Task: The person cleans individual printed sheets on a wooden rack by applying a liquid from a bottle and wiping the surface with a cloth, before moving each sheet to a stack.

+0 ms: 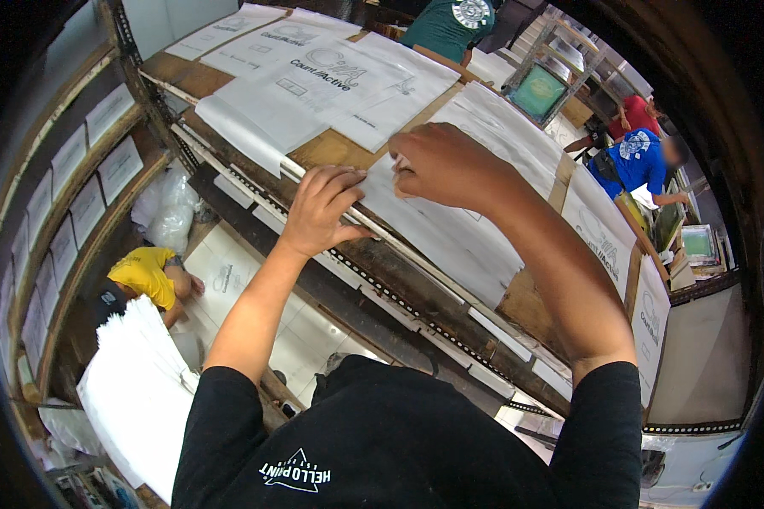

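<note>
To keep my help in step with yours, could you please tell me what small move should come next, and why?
Perhaps open the right hand flat over the white sheet, since it curls above that sheet while the left hand rests at the shelf's front edge.

The white sheet (450, 246) is spread pretty much flat on the brown wooden board (335, 151), running lengthwise right by the board's front edge. It's kinda glossy, with smudgy grey patches (shadow or print, can't tell) and a bit of dark printing toward the board's far side. Part of it's blocked from view, so no clue whether the hidden corner's lifted.
</note>
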The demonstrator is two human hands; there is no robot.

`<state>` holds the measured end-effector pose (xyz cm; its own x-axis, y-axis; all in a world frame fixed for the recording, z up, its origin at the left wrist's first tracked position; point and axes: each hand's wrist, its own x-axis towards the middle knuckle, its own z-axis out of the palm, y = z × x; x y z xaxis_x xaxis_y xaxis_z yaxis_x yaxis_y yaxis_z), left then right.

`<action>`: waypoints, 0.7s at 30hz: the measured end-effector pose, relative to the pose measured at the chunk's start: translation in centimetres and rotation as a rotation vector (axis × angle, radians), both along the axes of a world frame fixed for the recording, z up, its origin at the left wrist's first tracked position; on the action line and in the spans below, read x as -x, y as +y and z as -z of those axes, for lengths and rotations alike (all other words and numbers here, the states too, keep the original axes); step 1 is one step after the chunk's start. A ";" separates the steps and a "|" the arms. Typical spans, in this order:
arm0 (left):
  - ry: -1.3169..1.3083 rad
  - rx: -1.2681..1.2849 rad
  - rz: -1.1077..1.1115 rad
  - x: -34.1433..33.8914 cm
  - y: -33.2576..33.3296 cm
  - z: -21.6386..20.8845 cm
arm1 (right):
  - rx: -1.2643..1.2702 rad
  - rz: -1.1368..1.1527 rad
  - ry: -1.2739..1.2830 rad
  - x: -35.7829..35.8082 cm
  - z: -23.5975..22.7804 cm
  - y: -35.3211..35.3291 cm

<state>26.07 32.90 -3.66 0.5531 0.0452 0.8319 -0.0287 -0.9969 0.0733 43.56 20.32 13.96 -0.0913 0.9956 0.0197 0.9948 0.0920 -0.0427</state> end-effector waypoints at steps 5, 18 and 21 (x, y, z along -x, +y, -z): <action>-0.045 0.000 0.031 -0.1 0.3 0.3 | -0.044 0.001 -0.129 2.2 1.2 2.7; -0.034 0.014 0.041 -0.2 0.9 0.7 | 0.090 -0.097 -0.067 0.5 1.5 3.1; -0.036 0.017 0.036 -0.2 0.9 0.7 | -0.015 -0.093 -0.150 0.7 1.7 2.3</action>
